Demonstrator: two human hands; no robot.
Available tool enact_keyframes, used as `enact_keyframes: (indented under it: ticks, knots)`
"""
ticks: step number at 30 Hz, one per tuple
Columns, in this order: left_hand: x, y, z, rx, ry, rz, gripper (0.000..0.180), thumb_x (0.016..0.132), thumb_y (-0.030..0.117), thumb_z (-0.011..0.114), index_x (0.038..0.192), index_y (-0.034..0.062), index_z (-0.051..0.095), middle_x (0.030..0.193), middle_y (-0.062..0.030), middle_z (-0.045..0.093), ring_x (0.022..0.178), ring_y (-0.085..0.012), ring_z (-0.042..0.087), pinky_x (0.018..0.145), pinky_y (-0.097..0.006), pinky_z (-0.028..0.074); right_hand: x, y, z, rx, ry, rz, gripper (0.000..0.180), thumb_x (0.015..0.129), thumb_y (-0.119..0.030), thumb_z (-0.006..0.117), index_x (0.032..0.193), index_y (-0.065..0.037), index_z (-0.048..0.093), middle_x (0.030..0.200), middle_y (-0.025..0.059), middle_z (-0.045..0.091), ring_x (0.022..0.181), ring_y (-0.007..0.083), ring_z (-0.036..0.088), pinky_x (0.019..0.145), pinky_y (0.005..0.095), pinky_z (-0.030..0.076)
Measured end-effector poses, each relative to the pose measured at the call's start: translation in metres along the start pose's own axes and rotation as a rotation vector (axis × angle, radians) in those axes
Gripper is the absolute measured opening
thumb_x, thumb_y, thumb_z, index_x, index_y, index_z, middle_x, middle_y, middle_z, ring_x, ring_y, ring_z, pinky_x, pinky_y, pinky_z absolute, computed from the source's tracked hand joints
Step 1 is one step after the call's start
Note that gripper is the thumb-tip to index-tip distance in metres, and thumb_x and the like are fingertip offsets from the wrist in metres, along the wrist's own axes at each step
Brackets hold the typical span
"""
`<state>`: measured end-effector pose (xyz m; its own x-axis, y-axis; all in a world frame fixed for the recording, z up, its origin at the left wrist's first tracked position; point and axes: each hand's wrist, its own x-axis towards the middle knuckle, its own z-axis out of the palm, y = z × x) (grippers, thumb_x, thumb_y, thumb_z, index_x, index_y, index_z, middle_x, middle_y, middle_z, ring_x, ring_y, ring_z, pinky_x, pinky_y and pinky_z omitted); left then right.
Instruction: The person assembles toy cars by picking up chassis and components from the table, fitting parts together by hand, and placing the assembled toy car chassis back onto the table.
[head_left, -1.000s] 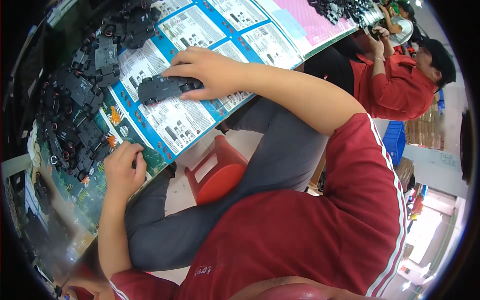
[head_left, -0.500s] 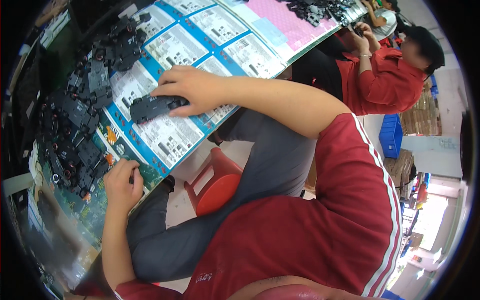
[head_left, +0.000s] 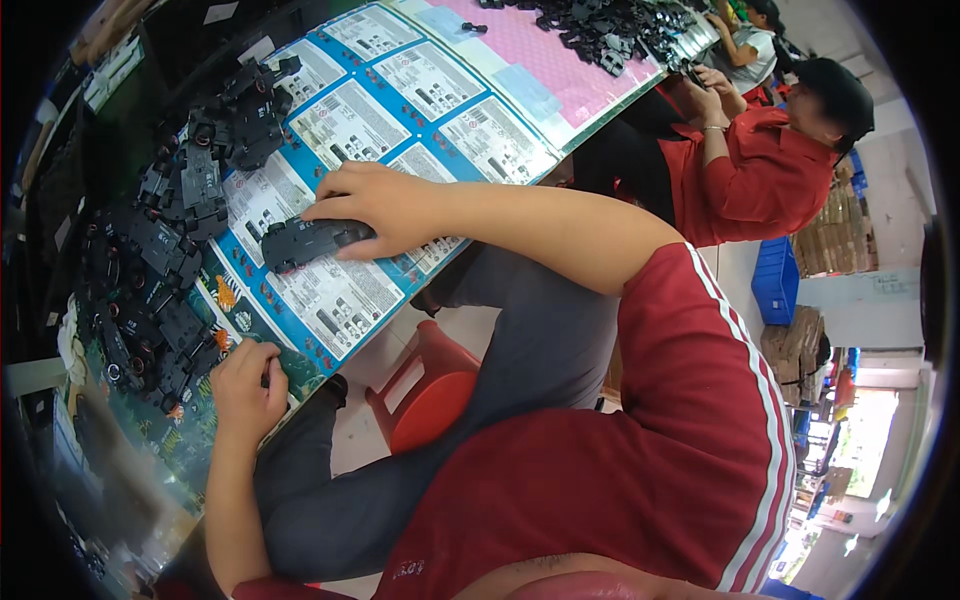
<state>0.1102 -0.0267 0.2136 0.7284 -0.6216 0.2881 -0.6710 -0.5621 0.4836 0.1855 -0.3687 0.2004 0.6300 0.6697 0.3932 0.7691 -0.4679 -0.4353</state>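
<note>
My right hand [head_left: 378, 208] is closed over one end of a black toy car chassis [head_left: 303, 245], its fingers along one side and the thumb on the other. The chassis lies low over the printed sheet [head_left: 345, 292], its flat face up. At the near edge of the table, my left hand [head_left: 248, 390] rests curled. A small dark spot shows between its thumb and fingers, too little to name. Just beyond the left hand is a heap of similar black chassis [head_left: 185, 330], and more chassis [head_left: 203, 190] are piled farther up along the sheet.
A pink mat [head_left: 560, 50] with a heap of small black parts [head_left: 610, 40] covers the table's far right. Beside it a person in red [head_left: 755, 170] handles a dark part. A red stool [head_left: 430, 385] stands under the table edge, and a blue crate [head_left: 775, 280] is at the right.
The whole view has shifted slightly, so the table and hands appear a little lower. My right hand keeps its hold on the chassis, and my left hand stays curled at the edge.
</note>
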Motion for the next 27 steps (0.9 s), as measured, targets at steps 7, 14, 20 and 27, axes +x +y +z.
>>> enact_keyframes:
  ticks: [7, 14, 20, 27]
  knots:
    - [-0.0004, -0.0004, 0.0026, 0.003, 0.004, -0.016, 0.01, 0.08, -0.001, 0.066, 0.089, 0.0041, 0.065, 0.071, -0.0086, 0.057, 0.057, -0.0255, 0.061, 0.053, -0.037, 0.047, 0.002, 0.0004, 0.0013, -0.001, 0.012, 0.006, 0.06, 0.081, -0.03, 0.081, 0.135, -0.012, 0.062, 0.123, 0.0127, 0.058, 0.112, 0.0334, 0.056, 0.098, 0.0446, 0.047]
    - [-0.0002, 0.0, 0.0, 0.038, -0.023, -0.05, 0.009, 0.081, 0.0, 0.066, 0.089, 0.0045, 0.065, 0.072, -0.0081, 0.058, 0.057, -0.025, 0.062, 0.053, -0.036, 0.048, -0.0016, 0.0008, 0.0023, 0.012, -0.001, -0.004, 0.059, 0.082, -0.029, 0.081, 0.135, -0.01, 0.062, 0.123, 0.0139, 0.059, 0.111, 0.0351, 0.057, 0.099, 0.0447, 0.047]
    - [0.0003, -0.0009, 0.0011, 0.067, -0.009, -0.011, 0.011, 0.081, 0.001, 0.067, 0.09, 0.0069, 0.065, 0.071, -0.0068, 0.058, 0.057, -0.0248, 0.062, 0.052, -0.037, 0.047, -0.0022, 0.0034, 0.002, 0.024, -0.022, -0.01, 0.061, 0.081, -0.025, 0.082, 0.136, -0.009, 0.06, 0.128, 0.016, 0.058, 0.118, 0.0378, 0.056, 0.104, 0.0465, 0.045]
    - [-0.0015, 0.0005, 0.0029, 0.076, 0.025, 0.02, 0.018, 0.08, 0.002, 0.069, 0.097, 0.0045, 0.067, 0.087, -0.0089, 0.063, 0.07, -0.0278, 0.067, 0.059, -0.038, 0.053, -0.005, 0.0013, 0.0016, 0.005, -0.033, -0.009, 0.062, 0.083, -0.022, 0.08, 0.14, -0.01, 0.059, 0.131, 0.0166, 0.057, 0.12, 0.0379, 0.056, 0.105, 0.046, 0.045]
